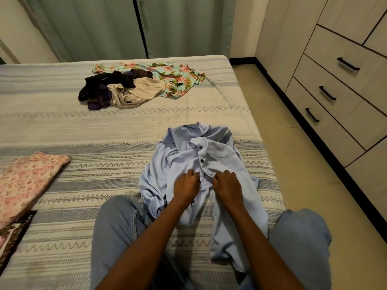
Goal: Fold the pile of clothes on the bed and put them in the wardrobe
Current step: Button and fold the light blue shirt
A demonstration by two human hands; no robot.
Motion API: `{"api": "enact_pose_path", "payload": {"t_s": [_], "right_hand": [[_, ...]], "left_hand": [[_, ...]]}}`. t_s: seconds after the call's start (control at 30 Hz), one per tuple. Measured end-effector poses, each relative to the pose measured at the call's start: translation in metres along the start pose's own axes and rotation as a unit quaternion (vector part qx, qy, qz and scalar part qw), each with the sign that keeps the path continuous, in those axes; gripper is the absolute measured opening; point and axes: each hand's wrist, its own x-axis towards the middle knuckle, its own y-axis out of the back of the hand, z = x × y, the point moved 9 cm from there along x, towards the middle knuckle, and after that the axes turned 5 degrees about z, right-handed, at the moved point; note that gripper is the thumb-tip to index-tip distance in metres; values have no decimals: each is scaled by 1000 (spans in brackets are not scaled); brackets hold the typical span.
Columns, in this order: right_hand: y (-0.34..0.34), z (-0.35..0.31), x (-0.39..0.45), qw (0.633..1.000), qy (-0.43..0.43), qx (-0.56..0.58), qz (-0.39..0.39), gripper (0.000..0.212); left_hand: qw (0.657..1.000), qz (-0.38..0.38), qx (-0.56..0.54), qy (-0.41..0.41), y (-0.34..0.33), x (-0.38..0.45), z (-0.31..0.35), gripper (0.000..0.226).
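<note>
A crumpled light blue button shirt lies on the bed in front of my knees, its chest pocket facing up. My left hand and my right hand sit close together at the button placket, fingers curled into the fabric on either side of it. Farther back on the bed lies the pile of clothes: a floral shirt, a beige garment and dark purple pieces. The wardrobe with black-handled drawers stands on the right.
A folded pink floral cloth rests at the left edge, over a dark patterned item. Green curtains hang behind the bed. A strip of tiled floor separates bed and wardrobe. My knees in jeans frame the shirt.
</note>
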Motion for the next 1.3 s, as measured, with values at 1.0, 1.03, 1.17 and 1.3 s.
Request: {"api": "enact_pose_path", "payload": {"t_s": [1.0,1.03,1.17,1.3], "right_hand": [[47,-15,-20,968,-29,244,45,14],[47,-15,-20,969,-27,242,49,14],[51,-17,-23,971,-17,231,61,16],[53,-20,-22,974,36,215,64,19]], "left_hand": [[794,-115,-558,214,30,-24,13,11],[794,-113,-558,214,31,-24,13,10],[785,-111,-566,225,30,-26,14,11],[770,-108,-575,253,30,-27,12,17]]}}
